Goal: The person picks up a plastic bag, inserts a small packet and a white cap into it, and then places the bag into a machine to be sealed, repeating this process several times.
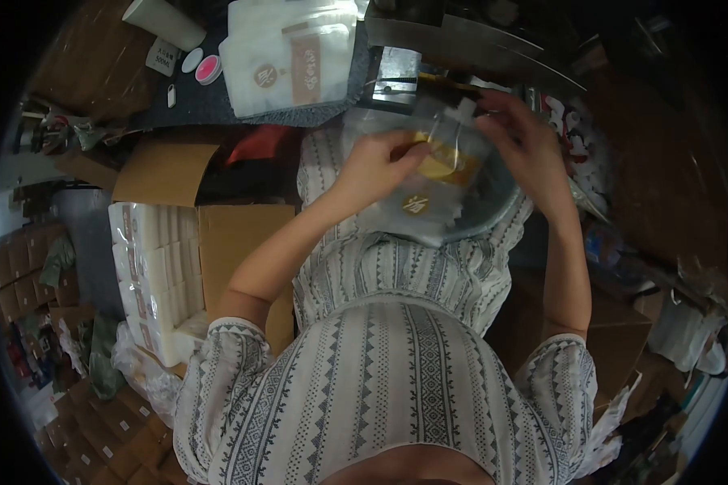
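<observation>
Left hand [383, 166]: thumb and forefinger closed on a translucent plastic pouch with yellow-gold print [447, 167], above the lap. Right hand [527, 139]: fingers bent beside the pouch's white spout [466, 110]; grip cannot be told. Round gold emblem [415, 204] below; its characters illegible. Upper left: small whitish label [162, 57] reads "500ML". Nearby, white plastic-wrapped packs [287, 61] carry a brown panel, its script unreadable.
</observation>
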